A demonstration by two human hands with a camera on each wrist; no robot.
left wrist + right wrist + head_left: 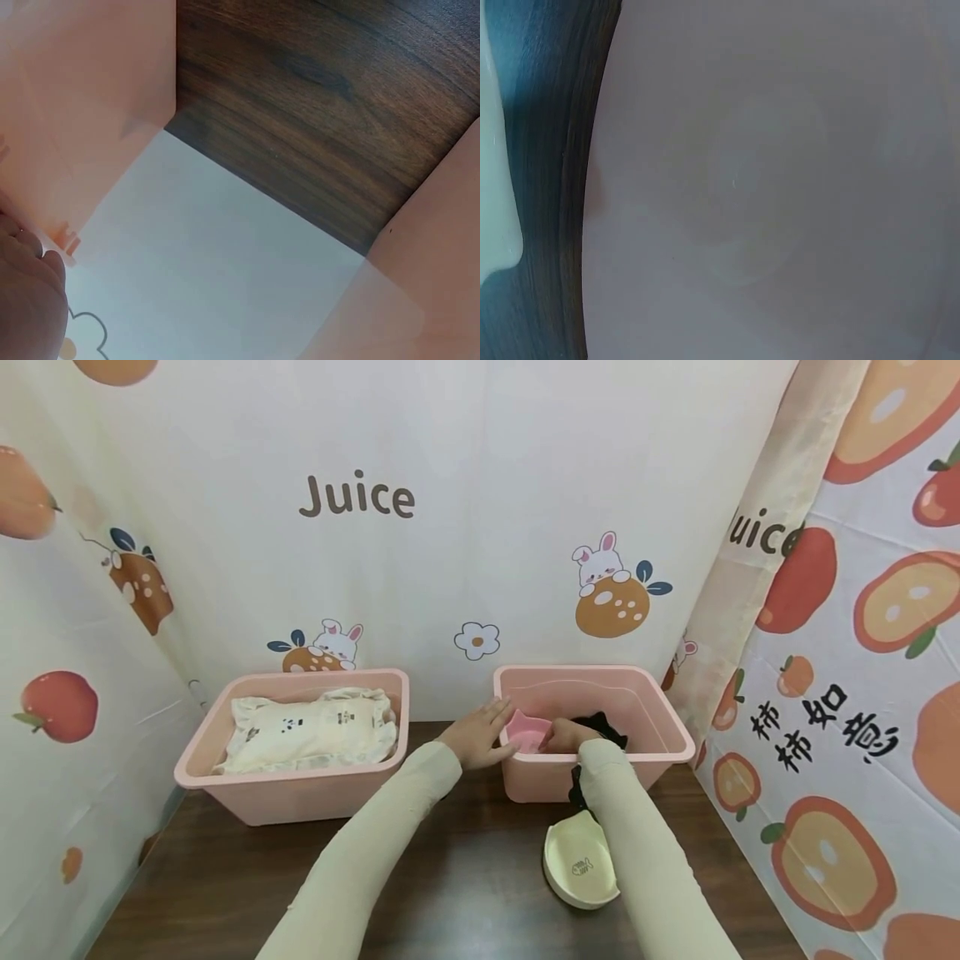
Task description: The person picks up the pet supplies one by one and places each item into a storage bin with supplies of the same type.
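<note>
In the head view, a pink cat-eared bowl (527,732) sits at the left end of the right-hand pink bin (660,714). My right hand (567,737) reaches over the bin's front rim and grips the bowl's right side; its fingertips are partly hidden. My left hand (477,732) rests with extended fingers on the bin's left rim, and part of it (30,292) shows in the left wrist view. Something black (603,727) with pointed corners lies in the bin behind the right hand. The right wrist view is filled by the bin's wall (780,187).
A pale yellow cat-eared dish (581,864) with a fish-bone print stands on the dark wooden table (465,877), partly behind the right sleeve. At left, another pink bin (300,797) holds a white frilled cloth item (315,727). Fruit-printed curtains (495,485) surround the table.
</note>
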